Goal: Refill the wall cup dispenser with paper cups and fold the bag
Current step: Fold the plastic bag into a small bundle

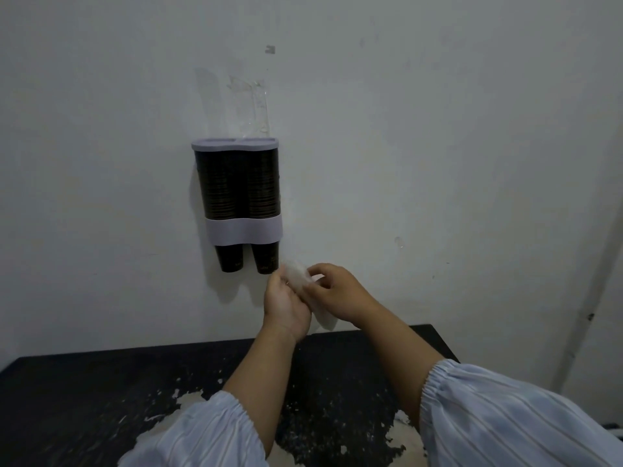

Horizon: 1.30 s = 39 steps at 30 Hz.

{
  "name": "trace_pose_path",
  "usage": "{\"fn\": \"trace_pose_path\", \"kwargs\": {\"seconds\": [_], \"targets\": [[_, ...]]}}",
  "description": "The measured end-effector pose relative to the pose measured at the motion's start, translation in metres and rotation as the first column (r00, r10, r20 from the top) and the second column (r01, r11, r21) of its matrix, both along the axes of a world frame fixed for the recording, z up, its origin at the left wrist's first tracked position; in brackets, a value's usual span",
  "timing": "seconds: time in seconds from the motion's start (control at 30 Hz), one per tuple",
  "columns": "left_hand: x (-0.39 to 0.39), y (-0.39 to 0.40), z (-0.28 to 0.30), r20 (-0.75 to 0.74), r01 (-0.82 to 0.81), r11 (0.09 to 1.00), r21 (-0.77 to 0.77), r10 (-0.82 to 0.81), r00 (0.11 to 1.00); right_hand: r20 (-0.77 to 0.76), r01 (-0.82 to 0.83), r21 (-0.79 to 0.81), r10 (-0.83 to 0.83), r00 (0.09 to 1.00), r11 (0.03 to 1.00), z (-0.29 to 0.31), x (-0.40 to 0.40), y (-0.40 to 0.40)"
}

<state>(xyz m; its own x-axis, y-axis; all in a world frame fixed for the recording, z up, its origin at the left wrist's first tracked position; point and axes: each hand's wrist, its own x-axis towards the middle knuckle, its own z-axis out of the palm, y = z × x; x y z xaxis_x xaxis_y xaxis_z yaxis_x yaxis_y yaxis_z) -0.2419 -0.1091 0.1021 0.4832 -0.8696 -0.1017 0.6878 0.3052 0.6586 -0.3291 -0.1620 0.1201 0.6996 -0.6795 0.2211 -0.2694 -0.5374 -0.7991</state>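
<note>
The wall cup dispenser hangs on the wall with a grey lid and grey band. Two stacks of dark paper cups fill it and poke out below. Just below and right of it, a folded clear plastic bag is held between both hands. My left hand grips its left side with curled fingers. My right hand pinches its upper right edge. A lower end of the bag shows beneath my right hand.
A black table with worn, peeling paint patches stands against the white wall under my arms. Remnants of clear tape stick to the wall above the dispenser. A pipe or conduit runs down the wall at the right.
</note>
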Motion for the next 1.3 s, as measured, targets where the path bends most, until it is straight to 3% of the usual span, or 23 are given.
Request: {"fn": "trace_pose_path", "kwargs": {"seconds": [0.17, 0.3, 0.37, 0.47, 0.57, 0.8, 1.0, 1.07, 1.13, 1.2, 1.3], "targets": [[0.002, -0.004, -0.008, 0.064, -0.032, 0.994, 0.102, 0.026, 0.998, 0.116, -0.015, 0.187, -0.007, 0.993, 0.982, 0.000, -0.002, -0.002], [-0.003, -0.007, -0.006, 0.111, 0.004, 0.976, 0.218, -0.029, 0.993, 0.200, -0.012, 0.419, -0.080, 0.977, 0.908, -0.005, 0.004, -0.008], [-0.002, -0.008, -0.007, 0.150, -0.030, 0.956, 0.293, -0.015, 0.989, 0.159, 0.048, 0.349, -0.110, 0.981, 0.936, -0.010, 0.007, -0.009], [0.001, -0.011, -0.010, 0.223, -0.093, 0.932, 0.351, 0.014, 0.975, 0.135, 0.151, 0.039, -0.155, 0.979, 0.988, -0.014, 0.010, -0.009], [0.001, -0.009, -0.009, 0.206, -0.051, 0.943, 0.328, -0.019, 0.978, 0.076, 0.122, -0.148, -0.111, 0.991, 0.981, -0.013, 0.013, -0.007], [0.006, -0.002, -0.011, 0.138, 0.054, 0.994, 0.097, -0.068, 0.988, 0.057, 0.052, -0.031, -0.050, 0.997, 0.998, -0.012, 0.011, -0.003], [0.005, -0.004, -0.014, 0.075, 0.023, 0.990, 0.140, -0.033, 0.997, 0.184, 0.034, 0.380, -0.112, 0.976, 0.925, -0.008, 0.011, -0.003], [0.004, -0.005, -0.015, 0.045, 0.022, 0.984, 0.176, -0.031, 0.998, 0.172, 0.039, 0.414, -0.120, 0.978, 0.909, -0.011, 0.013, -0.003], [0.004, -0.007, -0.018, 0.037, 0.045, 0.978, 0.202, -0.053, 0.998, 0.128, 0.088, 0.292, -0.130, 0.983, 0.953, -0.015, 0.014, -0.003], [0.002, -0.010, -0.020, 0.017, 0.029, 0.976, 0.218, -0.033, 0.999, 0.106, 0.160, 0.052, -0.165, 0.981, 0.986, -0.019, 0.014, -0.007], [0.001, -0.014, -0.022, 0.034, -0.008, 0.981, 0.194, 0.002, 0.999, 0.051, 0.166, -0.195, -0.159, 0.986, 0.967, -0.021, 0.014, -0.008]]}}
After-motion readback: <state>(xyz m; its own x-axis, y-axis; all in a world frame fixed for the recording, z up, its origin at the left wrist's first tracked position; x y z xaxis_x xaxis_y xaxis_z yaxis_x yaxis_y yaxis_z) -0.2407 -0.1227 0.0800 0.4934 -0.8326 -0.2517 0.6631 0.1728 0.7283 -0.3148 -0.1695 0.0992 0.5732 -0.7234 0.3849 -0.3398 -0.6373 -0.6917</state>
